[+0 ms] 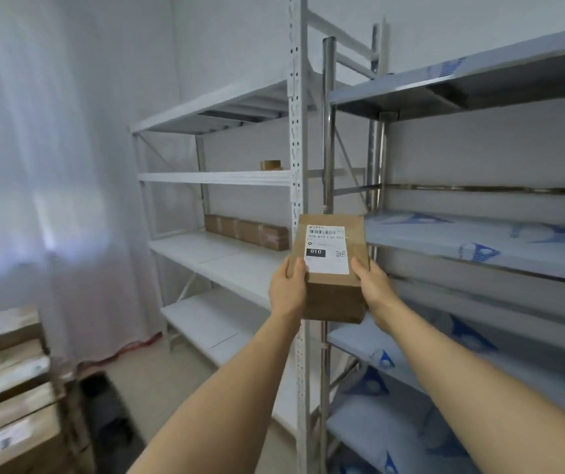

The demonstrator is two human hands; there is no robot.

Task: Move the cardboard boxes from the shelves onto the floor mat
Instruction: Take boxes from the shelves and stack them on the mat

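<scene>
Holding a labelled box (330, 268) up in the air by the shelf post (297, 165), left hand (288, 289) and right hand (373, 285) clamped on its near corners, long axis pointing away. Another box (247, 231) waiting at the white shelf's back edge, closer to the left hand.

The held cardboard box (332, 289) was brown with a white barcode label (327, 248); left shelving (219, 177) was white; right shelves (479, 248) pale blue with darker blue triangular print.

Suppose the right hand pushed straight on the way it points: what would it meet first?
Probably the steel post between the racks; the right hand grips the brown labelled cardboard box, which would hit first. Depth is unclear.
</scene>
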